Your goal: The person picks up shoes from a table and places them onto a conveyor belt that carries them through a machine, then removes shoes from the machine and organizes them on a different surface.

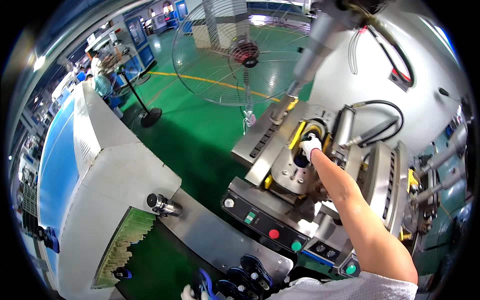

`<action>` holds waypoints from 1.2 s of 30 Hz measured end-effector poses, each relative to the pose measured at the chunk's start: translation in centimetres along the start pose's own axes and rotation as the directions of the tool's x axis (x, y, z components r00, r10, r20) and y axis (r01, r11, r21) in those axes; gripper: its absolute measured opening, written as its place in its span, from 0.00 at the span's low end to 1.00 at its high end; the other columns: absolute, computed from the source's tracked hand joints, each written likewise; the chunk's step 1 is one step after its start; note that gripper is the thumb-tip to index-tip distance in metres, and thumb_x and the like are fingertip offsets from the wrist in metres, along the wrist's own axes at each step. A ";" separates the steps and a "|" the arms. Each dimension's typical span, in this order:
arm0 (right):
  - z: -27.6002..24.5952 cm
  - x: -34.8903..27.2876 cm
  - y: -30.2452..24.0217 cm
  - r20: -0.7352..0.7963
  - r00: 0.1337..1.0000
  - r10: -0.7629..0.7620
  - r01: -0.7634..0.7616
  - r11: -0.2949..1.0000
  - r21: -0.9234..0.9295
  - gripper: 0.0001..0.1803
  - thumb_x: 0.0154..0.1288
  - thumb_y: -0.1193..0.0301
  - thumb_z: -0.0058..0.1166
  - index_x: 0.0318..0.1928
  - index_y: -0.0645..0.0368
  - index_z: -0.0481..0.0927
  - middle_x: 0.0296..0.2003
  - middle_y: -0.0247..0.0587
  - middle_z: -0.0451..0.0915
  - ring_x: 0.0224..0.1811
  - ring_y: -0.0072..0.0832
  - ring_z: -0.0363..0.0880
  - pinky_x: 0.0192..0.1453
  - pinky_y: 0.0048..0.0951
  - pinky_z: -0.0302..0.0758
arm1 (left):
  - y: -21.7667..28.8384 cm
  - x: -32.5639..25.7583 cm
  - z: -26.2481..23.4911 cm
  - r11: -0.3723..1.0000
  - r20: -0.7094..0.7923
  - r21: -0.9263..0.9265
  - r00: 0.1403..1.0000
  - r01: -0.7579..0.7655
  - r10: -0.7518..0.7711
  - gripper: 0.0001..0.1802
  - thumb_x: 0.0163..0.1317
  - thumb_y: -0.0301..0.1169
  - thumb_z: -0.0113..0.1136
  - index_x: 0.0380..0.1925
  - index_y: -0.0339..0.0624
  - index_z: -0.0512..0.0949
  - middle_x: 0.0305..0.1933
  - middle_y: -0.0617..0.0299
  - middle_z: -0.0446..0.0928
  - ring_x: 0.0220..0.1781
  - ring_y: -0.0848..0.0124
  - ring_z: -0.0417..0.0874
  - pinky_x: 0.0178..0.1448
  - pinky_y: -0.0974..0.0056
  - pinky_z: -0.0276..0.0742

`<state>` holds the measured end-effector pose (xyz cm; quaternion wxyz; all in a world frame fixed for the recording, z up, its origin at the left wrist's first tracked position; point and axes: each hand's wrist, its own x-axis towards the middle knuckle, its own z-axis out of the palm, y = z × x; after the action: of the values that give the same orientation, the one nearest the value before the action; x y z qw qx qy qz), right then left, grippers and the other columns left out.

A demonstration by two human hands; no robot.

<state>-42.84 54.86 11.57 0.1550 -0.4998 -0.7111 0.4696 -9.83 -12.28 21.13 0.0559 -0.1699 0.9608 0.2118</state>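
Green factory floor, gloved right hand (310,145) fingers curled onto dark part (300,160) in machine's yellow-rimmed opening (297,135)

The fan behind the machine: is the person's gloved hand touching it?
No. The right hand, in a white glove, reaches into the yellow-rimmed opening on the machine, well apart from the fan.

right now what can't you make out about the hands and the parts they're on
- Left hand, head view: cut off by the lower edge; grip on the blue parts unclear.
- Right hand, head view: its glove hides what the fingers touch in the machine's yellow-rimmed opening.
- Distant people, upper left: too small.
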 end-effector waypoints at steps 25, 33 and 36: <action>-7.1 -6.3 -3.8 0.344 0.765 -0.545 0.641 0.699 -0.317 0.37 0.69 0.50 0.57 0.64 0.72 0.74 0.62 0.61 0.76 0.66 0.47 0.74 0.71 0.40 0.68 | -13.3 -11.0 17.9 0.706 -0.063 -0.359 0.738 0.611 -0.671 0.46 0.59 0.58 0.69 0.70 0.42 0.68 0.56 0.39 0.83 0.59 0.44 0.84 0.66 0.47 0.76; -10.8 -35.7 18.1 0.585 0.279 -0.762 0.905 0.005 -0.425 0.43 0.72 0.67 0.56 0.81 0.61 0.52 0.81 0.56 0.51 0.83 0.49 0.52 0.85 0.45 0.50 | -15.3 -12.7 18.0 0.720 0.032 -0.494 0.838 0.487 -0.544 0.48 0.53 0.37 0.77 0.71 0.40 0.61 0.60 0.45 0.77 0.60 0.51 0.82 0.67 0.52 0.75; -9.7 -38.0 21.3 0.737 0.466 -0.489 0.722 -0.272 -0.636 0.48 0.69 0.52 0.50 0.79 0.68 0.51 0.79 0.63 0.53 0.82 0.58 0.49 0.84 0.54 0.46 | -17.5 -13.2 17.6 0.696 0.137 -0.524 0.855 0.491 -0.500 0.51 0.52 0.38 0.78 0.72 0.40 0.60 0.63 0.43 0.75 0.64 0.49 0.79 0.70 0.51 0.73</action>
<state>-6.87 28.55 8.49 -0.0434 0.0127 -0.9810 -0.1888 9.22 -15.71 0.84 0.0525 -0.4325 0.7797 0.4497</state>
